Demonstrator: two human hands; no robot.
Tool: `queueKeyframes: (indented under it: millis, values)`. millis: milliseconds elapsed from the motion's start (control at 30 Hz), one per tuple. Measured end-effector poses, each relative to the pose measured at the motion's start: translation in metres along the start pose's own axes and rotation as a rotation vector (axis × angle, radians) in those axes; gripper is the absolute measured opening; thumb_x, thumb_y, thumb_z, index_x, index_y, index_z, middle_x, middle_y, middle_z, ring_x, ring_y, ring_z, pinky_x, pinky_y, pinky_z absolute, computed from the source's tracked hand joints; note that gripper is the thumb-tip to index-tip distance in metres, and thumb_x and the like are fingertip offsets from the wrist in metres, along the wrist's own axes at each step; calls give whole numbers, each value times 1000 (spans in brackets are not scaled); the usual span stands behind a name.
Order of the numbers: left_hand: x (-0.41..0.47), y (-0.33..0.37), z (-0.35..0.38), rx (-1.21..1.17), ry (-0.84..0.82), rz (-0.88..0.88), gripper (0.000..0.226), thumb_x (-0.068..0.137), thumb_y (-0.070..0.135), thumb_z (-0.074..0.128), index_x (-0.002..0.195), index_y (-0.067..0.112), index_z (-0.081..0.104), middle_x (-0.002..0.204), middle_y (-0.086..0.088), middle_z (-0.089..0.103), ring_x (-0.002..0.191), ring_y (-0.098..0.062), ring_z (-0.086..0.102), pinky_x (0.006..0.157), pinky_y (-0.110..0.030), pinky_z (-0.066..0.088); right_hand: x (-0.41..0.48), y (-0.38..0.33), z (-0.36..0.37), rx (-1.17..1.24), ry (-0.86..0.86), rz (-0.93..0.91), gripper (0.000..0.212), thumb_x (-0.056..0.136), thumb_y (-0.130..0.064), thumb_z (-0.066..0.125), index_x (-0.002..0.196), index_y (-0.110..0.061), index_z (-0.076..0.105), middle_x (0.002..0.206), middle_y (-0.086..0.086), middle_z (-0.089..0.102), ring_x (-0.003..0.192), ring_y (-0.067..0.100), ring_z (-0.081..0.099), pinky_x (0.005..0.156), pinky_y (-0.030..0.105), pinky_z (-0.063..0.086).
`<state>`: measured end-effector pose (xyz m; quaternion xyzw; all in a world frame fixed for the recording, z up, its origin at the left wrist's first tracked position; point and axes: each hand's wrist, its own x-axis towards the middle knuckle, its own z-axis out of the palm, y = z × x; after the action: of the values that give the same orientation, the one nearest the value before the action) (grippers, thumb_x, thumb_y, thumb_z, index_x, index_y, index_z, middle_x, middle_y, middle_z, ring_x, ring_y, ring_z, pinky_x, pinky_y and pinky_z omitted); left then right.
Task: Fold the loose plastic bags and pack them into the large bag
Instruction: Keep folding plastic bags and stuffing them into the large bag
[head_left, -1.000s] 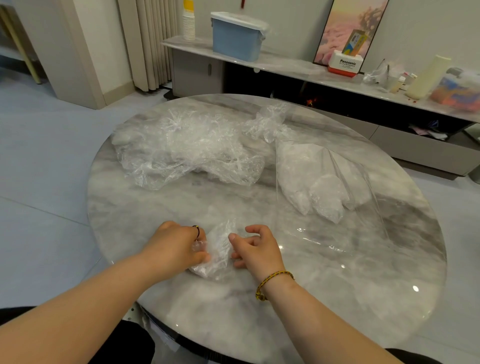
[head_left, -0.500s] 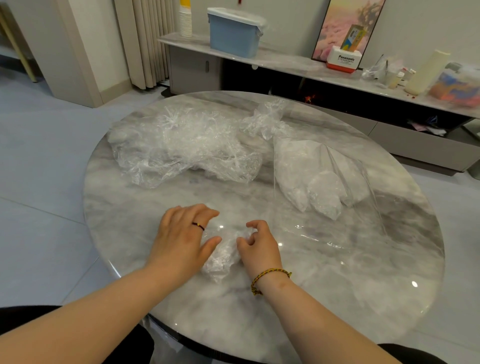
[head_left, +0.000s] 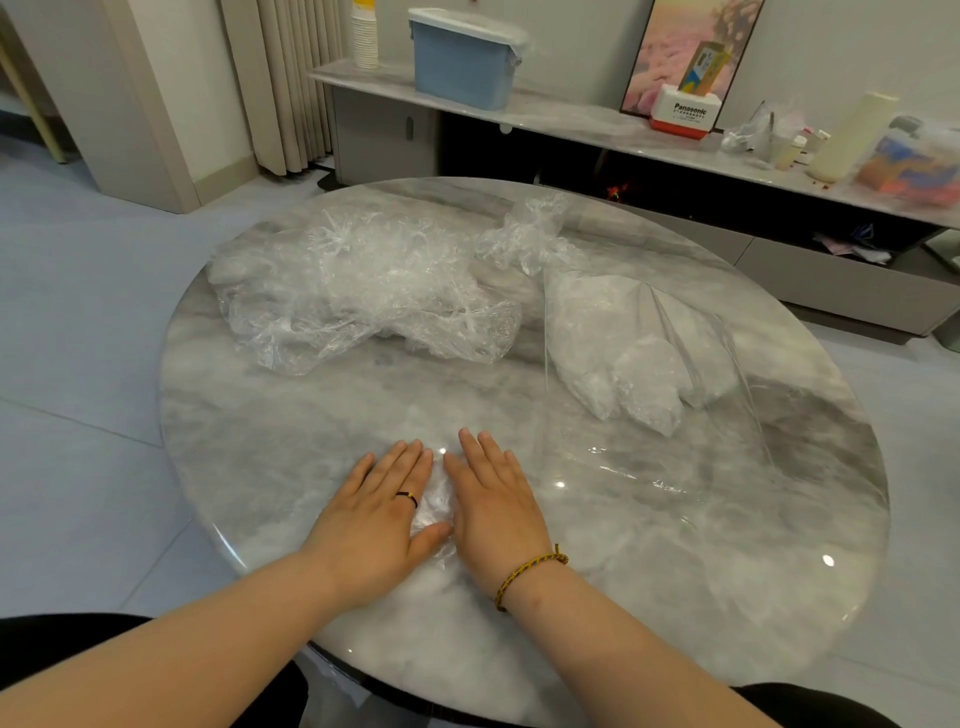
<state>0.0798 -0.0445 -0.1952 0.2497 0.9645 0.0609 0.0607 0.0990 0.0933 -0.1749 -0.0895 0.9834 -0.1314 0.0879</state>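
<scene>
Marble-patterned and round, the table (head_left: 675, 597) is carrying a heap of loose plastic bags (head_left: 363, 286) toward its far left edge and the large bag (head_left: 639, 343), already holding folded ones, toward its right edge. By the near edge, the left hand (head_left: 379, 514) and right hand (head_left: 493, 499) are pressing a small folded bag (head_left: 434, 506) flat, fingers straight and gripping nothing. Pressing outward from the middle should be pushing air out and setting the crease. Half a second ago the fingers were curling around it.
</scene>
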Motion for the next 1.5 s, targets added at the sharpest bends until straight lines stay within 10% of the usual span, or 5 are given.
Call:
queueKeyframes:
  millis: [133, 467, 833, 1200, 1500]
  values:
    - [-3, -1, -5, 42, -72, 53, 119, 21, 70, -50, 123, 13, -30, 130, 7, -34, 120, -6, -35, 96, -21, -28, 4, 6, 8, -19, -31, -13, 99, 56, -44, -20, 149, -18, 4, 157, -4, -5, 144, 11, -7, 100, 19, -21]
    - [-3, 0, -10, -57, -111, 20, 123, 15, 70, -50, 123, 14, -30, 132, 8, -34, 120, -3, -34, 105, -26, -20, 1, 6, 3, -22, -50, -23, 51, 102, -25, 16, 149, -15, -1, 156, -1, -11, 143, 12, -12, 102, 18, -19]
    - [12, 1, -39, -195, -99, -125, 71, 84, 45, 59, 143, 22, 26, 140, 7, 38, 130, -10, 35, 102, -21, 29, 1, 13, -2, 245, 143, -67, 49, 97, -7, 35, 144, -16, 27, 154, -3, 16, 142, 8, 11, 106, 7, 2]
    - [20, 1, -48, -752, -139, -304, 34, 74, 22, 75, 66, 13, 44, 64, 3, 39, 58, -11, 40, 51, -16, 31, -12, 6, -24, 521, 590, -86, 50, 78, -35, 36, 111, -8, 61, 106, -11, 53, 88, -4, 50, 73, 1, 37]
    - [25, 32, -72, -1391, 29, -220, 13, 78, 7, 69, 88, 12, 64, 85, 3, 69, 73, 0, 66, 64, -9, 48, -21, 14, -48, 1087, 398, 250, 27, 84, -18, 65, 107, -22, 50, 96, -10, 53, 86, 2, 51, 69, 7, 40]
